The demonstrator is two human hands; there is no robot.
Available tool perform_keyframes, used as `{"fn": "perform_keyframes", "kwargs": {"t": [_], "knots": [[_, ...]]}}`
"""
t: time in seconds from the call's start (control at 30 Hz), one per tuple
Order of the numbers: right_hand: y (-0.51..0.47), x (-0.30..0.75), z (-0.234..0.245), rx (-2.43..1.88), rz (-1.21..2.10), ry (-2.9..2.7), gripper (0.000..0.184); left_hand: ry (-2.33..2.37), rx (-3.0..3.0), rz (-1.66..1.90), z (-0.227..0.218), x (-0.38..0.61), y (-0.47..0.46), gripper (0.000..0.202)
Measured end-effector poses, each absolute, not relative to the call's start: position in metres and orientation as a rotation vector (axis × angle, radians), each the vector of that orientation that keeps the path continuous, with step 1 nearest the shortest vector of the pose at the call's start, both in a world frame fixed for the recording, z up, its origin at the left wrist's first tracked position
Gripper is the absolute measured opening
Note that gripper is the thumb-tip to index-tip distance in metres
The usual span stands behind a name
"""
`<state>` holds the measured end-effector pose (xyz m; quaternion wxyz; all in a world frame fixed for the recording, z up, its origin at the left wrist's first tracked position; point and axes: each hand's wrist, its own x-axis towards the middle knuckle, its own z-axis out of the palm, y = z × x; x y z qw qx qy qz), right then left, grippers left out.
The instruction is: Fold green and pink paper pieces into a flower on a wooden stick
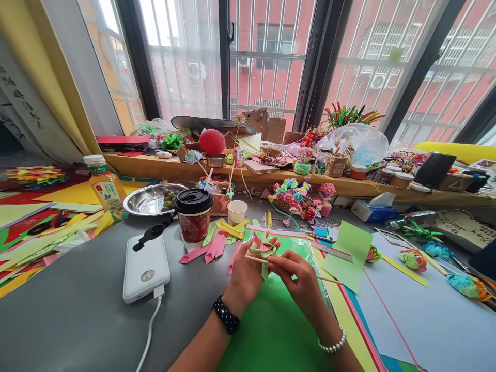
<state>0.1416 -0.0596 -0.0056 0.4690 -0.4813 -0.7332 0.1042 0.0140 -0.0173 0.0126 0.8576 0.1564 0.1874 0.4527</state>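
Note:
My left hand (246, 276), with a black dotted watch band at the wrist, cradles a folded pink and green paper flower (265, 249) in its curled fingers. Pinched in my right hand (300, 276) is a thin wooden stick (329, 280); its left end lies across the paper flower. A beaded bracelet circles the right wrist. Both hands are above a green sheet (256, 330) in a clear sleeve. Folded pink paper strips (215, 248) lie just left of my left hand, close to yellow ones (233, 229).
Left of the hands stand a lidded coffee cup (192, 219), a white power bank (146, 268) with a cable, and a metal plate (149, 199). To the right are a light green sheet (351, 253), a ruler (333, 251) and crumpled paper flowers (413, 260). A cluttered ledge (256, 175) runs behind.

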Motion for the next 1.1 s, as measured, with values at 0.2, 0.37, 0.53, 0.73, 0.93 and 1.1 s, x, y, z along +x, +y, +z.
{"fn": "perform_keyframes", "kwargs": {"t": [0.2, 0.37, 0.53, 0.73, 0.93, 1.1], "knots": [[-0.06, 0.139, -0.006, -1.199, 0.163, -1.789, 0.022, 0.417, 0.329, 0.991, 0.013, 0.015, -0.018, 0.024], [-0.059, 0.137, -0.007, -1.212, 0.122, -1.802, 0.022, 0.453, 0.287, 1.011, 0.015, 0.015, -0.019, 0.024], [-0.058, 0.135, -0.004, -1.265, 0.228, -1.759, 0.022, 0.486, 0.29, 1.015, 0.016, 0.015, -0.019, 0.022], [-0.058, 0.132, -0.003, -1.308, 0.268, -1.711, 0.024, 0.496, 0.392, 1.021, 0.014, 0.017, -0.02, 0.023], [-0.058, 0.132, -0.004, -1.33, 0.239, -1.705, 0.026, 0.489, 0.344, 1.022, 0.011, 0.018, -0.018, 0.022], [-0.058, 0.131, -0.002, -1.324, 0.128, -1.756, 0.026, 0.482, 0.291, 1.021, 0.014, 0.017, -0.019, 0.02]]}}
